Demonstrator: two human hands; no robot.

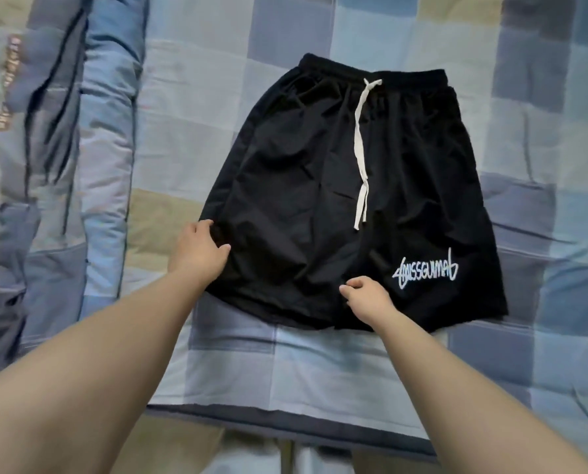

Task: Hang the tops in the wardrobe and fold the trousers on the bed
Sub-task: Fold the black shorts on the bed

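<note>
A pair of black shorts (pixel 320 172) lies spread flat on the bed, waistband away from me, with a white drawstring (pixel 360 145) running down the middle and white lettering (pixel 426 273) on the right leg. My left hand (pixel 198 249) grips the outer edge of the left leg near its hem, thumb on top of the cloth. My right hand (pixel 366 297) sits at the inner hem between the two legs, fingers curled and pinching the fabric.
The bed (pixel 320 367) is covered by a blue, grey and beige checked sheet. A rolled quilt (pixel 63 131) in the same pattern lies along the left side. The bed's front edge (pixel 285 422) runs just below my forearms.
</note>
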